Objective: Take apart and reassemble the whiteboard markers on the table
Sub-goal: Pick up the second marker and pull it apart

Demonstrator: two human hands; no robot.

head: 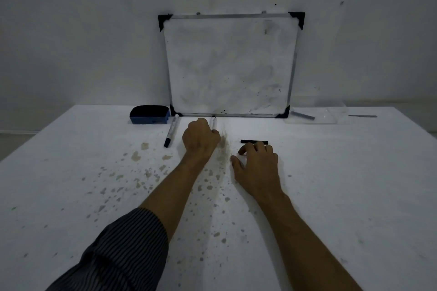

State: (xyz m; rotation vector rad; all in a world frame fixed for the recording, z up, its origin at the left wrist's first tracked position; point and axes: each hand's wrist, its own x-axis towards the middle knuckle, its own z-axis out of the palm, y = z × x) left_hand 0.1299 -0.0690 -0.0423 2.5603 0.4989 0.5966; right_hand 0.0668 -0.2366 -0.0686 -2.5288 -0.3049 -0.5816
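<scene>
A striped sleeve (113, 250) is covering the left forearm near the bottom edge, where it is running out of the picture, while the right forearm is showing bare. Both arms are reaching forward over the white table (343, 196), whose surface is carrying a scatter of brownish stains. The right hand (256, 163) is lying palm down with fingers spread and loose, gripping nothing; its fingertips are sitting just beside a short black marker piece (254, 142) lying crosswise on the table, and whether they are touching it is hard to tell. The left hand (201, 139) is clenching around a white marker barrel (213, 123), most of which is hiding inside the fist, with only its far end sticking out toward the board. To the left, a second marker (172, 130) with a dark cap is lying free on the table. Farther back, a blue eraser (149, 114) is sitting beside a smudged whiteboard (230, 64) leaning against the wall. At the far right, a clear tray (316, 116) is blending into the dim background, holding a dark stick-like item too blurred to identify.
</scene>
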